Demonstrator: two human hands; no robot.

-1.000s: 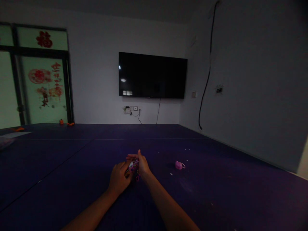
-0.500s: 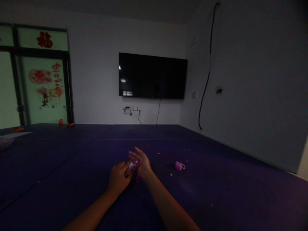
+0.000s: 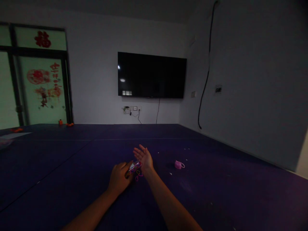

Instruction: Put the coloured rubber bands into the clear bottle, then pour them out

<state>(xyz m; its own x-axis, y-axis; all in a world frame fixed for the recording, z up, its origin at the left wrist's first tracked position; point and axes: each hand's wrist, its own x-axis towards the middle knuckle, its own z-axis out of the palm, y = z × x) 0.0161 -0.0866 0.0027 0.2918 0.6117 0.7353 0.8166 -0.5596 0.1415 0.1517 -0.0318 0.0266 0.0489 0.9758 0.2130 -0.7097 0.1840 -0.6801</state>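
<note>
My left hand is closed around a small clear container with multicoloured bits in it, tipped toward my right hand. My right hand is open beside the container's end, palm turned up and fingers stretched away from me. A few thin coloured loops, pink ones among them, show just below the container, between my two wrists. Their exact kind is too small to make out. To the right of my right hand, a pink lid with a ring-shaped loop lies on the dark blue surface.
White scraps are scattered around the pink lid. Orange objects sit along the far left edge, near a white sheet. A television hangs on the far wall, and a black cable runs down the right wall.
My right hand has shifted slightly right and away, its fingers opening further. More of the coloured loops show below the container. My left hand keeps its hold almost in place.
</note>
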